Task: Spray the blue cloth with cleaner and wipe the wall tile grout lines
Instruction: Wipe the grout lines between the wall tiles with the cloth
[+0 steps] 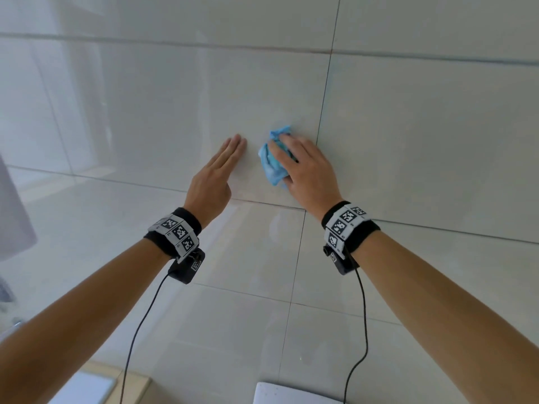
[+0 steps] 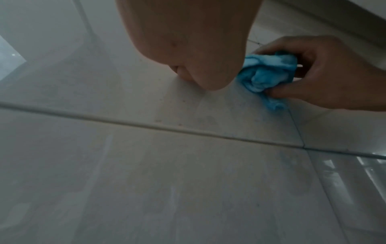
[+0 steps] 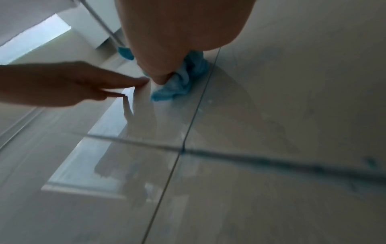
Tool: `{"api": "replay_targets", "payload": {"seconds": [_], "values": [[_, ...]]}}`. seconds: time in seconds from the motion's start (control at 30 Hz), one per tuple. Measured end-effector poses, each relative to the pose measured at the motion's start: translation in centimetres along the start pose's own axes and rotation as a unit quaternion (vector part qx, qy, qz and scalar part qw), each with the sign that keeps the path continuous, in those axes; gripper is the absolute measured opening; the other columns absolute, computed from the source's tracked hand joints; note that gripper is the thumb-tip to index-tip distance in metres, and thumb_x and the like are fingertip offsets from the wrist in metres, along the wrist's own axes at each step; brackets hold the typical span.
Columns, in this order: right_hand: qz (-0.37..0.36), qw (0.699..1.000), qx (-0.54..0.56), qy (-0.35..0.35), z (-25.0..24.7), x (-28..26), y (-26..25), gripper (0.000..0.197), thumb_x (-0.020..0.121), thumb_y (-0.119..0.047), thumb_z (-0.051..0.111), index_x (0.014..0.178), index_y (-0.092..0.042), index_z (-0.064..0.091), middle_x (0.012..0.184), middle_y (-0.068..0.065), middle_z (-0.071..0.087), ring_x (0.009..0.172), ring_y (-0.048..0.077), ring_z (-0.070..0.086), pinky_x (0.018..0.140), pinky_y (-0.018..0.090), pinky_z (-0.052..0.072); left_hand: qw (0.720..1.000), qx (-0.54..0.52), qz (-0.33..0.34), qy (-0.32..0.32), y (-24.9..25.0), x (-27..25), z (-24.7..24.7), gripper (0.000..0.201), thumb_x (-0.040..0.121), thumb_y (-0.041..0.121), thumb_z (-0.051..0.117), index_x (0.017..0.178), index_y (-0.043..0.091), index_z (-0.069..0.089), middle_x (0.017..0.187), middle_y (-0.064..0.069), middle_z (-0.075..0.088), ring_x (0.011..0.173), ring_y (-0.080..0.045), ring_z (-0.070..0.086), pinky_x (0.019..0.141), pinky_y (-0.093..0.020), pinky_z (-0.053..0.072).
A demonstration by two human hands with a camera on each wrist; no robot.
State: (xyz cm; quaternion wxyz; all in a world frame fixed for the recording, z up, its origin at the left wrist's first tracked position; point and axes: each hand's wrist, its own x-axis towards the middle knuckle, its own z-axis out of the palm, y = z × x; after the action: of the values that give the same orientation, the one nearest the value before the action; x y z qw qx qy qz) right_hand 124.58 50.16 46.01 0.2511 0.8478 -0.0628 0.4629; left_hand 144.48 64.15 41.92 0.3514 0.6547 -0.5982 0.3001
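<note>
My right hand (image 1: pixel 300 164) grips a crumpled blue cloth (image 1: pixel 272 158) and presses it against the glossy white wall tile, just left of a vertical grout line (image 1: pixel 322 112). From the left wrist camera the cloth (image 2: pixel 265 74) shows bunched between the right thumb and curled fingers (image 2: pixel 325 72); the right wrist view has it (image 3: pixel 177 84) under the palm beside the grout line (image 3: pixel 194 113). My left hand (image 1: pixel 221 167) rests flat on the tile with straight fingers, a little left of the cloth and holding nothing. A horizontal grout line (image 1: pixel 262 203) runs just below both hands. No spray bottle is in view.
Large white tiles (image 1: pixel 145 112) fill the view, with another horizontal grout line (image 1: pixel 204 45) higher up. A white object's edge (image 1: pixel 291 393) and a pale ledge (image 1: pixel 87 386) show at the bottom. Something grey hangs at the far left (image 1: pixel 11 214).
</note>
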Motion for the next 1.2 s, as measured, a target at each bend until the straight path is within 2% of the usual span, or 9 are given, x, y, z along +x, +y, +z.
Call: {"api": "replay_targets", "payload": {"seconds": [0.17,0.3,0.37,0.47,0.57,0.77,0.9,1.07,1.2], "values": [[-0.151,0.985,-0.028,-0.074,4.7,-7.2,-3.0,0.044,0.092,-0.006,0.064,0.136,-0.009,0.063,0.138,0.013,0.063,0.125,0.033,0.060,0.103,0.045,0.052,0.999,0.017,-0.018,-0.040,-1.4,-3.0,-0.3,0.108,0.071,-0.026,0.038,0.165,0.027,0.024,0.171,0.014,0.018,0.157,-0.003,0.016,0.115,-0.024,0.038],[-0.169,0.983,-0.038,-0.068,4.6,-7.4,-3.2,0.044,0.087,-0.003,0.073,0.130,-0.009,0.067,0.132,0.012,0.067,0.117,0.032,0.066,0.100,0.043,0.055,0.997,0.034,-0.032,-0.058,-1.7,-3.9,-0.7,0.105,0.071,-0.023,0.039,0.165,0.023,0.025,0.171,0.010,0.020,0.157,-0.006,0.018,0.120,-0.028,0.035],[-0.125,0.990,-0.044,-0.037,2.6,-4.8,-1.3,0.050,0.081,-0.001,0.077,0.130,-0.008,0.069,0.129,0.014,0.069,0.113,0.035,0.067,0.098,0.044,0.054,0.996,0.052,-0.027,-0.066,-1.5,-3.9,-0.9,0.103,0.071,-0.021,0.040,0.165,0.019,0.025,0.172,0.006,0.021,0.158,-0.010,0.019,0.125,-0.034,0.031],[0.029,0.999,-0.015,0.035,-2.9,0.6,3.6,0.065,0.073,0.000,0.075,0.136,-0.010,0.065,0.131,0.013,0.067,0.115,0.036,0.060,0.096,0.044,0.048,0.995,0.067,-0.029,-0.066,-0.7,-3.8,-0.8,0.099,0.074,-0.019,0.042,0.165,0.016,0.022,0.172,0.002,0.018,0.159,-0.015,0.017,0.127,-0.035,0.025],[0.127,0.990,0.015,0.060,-8.4,4.8,7.9,0.064,0.075,-0.003,0.075,0.137,-0.011,0.061,0.135,0.010,0.063,0.124,0.035,0.056,0.100,0.043,0.049,0.997,0.056,-0.025,-0.053,0.9,-3.2,-0.3,0.098,0.077,-0.019,0.041,0.166,0.016,0.019,0.173,0.002,0.013,0.160,-0.015,0.012,0.128,-0.037,0.025],[0.092,0.996,0.013,0.016,-6.6,1.5,6.5,0.069,0.065,-0.002,0.082,0.131,-0.008,0.062,0.126,0.015,0.064,0.115,0.040,0.059,0.091,0.045,0.054,1.000,0.016,-0.001,0.007,5.9,0.1,0.6,0.090,0.083,-0.018,0.039,0.165,0.014,0.022,0.173,0.000,0.018,0.160,-0.014,0.013,0.127,-0.036,0.027],[-0.024,0.996,-0.021,-0.086,-4.3,-3.1,4.0,0.073,0.063,-0.004,0.087,0.132,-0.007,0.063,0.134,0.012,0.064,0.124,0.033,0.058,0.105,0.041,0.050,0.999,-0.005,-0.017,0.033,7.0,1.8,0.5,0.091,0.083,-0.017,0.041,0.165,0.014,0.021,0.173,-0.001,0.017,0.160,-0.015,0.014,0.127,-0.034,0.026],[0.096,0.995,-0.005,-0.009,-7.7,2.7,5.8,0.072,0.068,-0.005,0.086,0.135,-0.008,0.059,0.139,0.009,0.060,0.126,0.031,0.056,0.090,0.039,0.054,0.998,0.000,-0.034,0.043,6.8,3.3,0.4,0.092,0.083,-0.018,0.041,0.166,0.014,0.018,0.173,-0.001,0.016,0.160,-0.015,0.012,0.127,-0.037,0.028],[0.124,0.992,0.008,0.029,-9.3,6.6,7.2,0.067,0.072,-0.006,0.083,0.134,-0.008,0.057,0.139,0.007,0.059,0.129,0.030,0.052,0.089,0.041,0.055,0.998,-0.001,-0.029,0.057,7.1,4.5,0.7,0.092,0.082,-0.018,0.040,0.166,0.014,0.017,0.174,-0.001,0.014,0.160,-0.015,0.010,0.128,-0.031,0.020]]}}
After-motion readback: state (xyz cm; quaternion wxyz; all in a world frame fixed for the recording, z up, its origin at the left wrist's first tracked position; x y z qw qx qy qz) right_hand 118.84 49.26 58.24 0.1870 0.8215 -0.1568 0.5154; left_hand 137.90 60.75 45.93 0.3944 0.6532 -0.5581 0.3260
